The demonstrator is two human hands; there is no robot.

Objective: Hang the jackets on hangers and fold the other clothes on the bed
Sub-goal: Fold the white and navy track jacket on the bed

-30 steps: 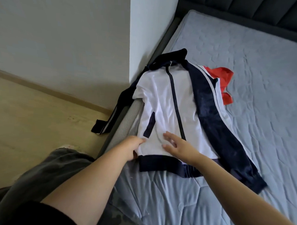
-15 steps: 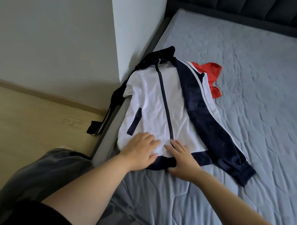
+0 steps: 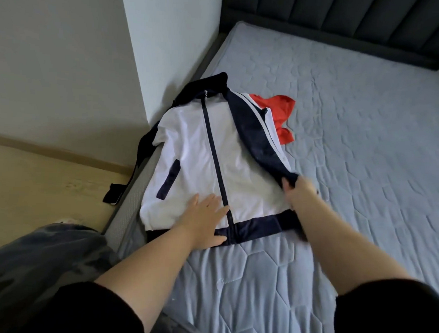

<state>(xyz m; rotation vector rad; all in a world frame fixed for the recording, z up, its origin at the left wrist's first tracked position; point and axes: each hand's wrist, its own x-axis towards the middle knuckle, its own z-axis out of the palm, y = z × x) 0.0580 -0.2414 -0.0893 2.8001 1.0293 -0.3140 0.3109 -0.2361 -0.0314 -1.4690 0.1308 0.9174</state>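
A white and navy zip jacket [image 3: 201, 150] lies front up, zipped, at the left side of the bed [image 3: 365, 152]. Its left sleeve hangs over the bed's edge toward the floor. My left hand [image 3: 206, 217] presses flat on the jacket's lower front beside the zip, fingers spread. My right hand [image 3: 297, 192] grips the navy right sleeve [image 3: 255, 132] near its lower part and lifts it off the mattress. A red garment [image 3: 281, 111] peeks out from under the jacket's right shoulder.
A white wall corner [image 3: 168, 50] stands close to the bed's left edge. Wooden floor [image 3: 36, 183] lies to the left. A dark padded headboard [image 3: 345, 25] runs along the far end. My knee in camouflage trousers [image 3: 40, 264] is at lower left.
My right hand left the hem, moved right and took hold of the navy sleeve, lifting it. My left hand stays pressed on the lower front.
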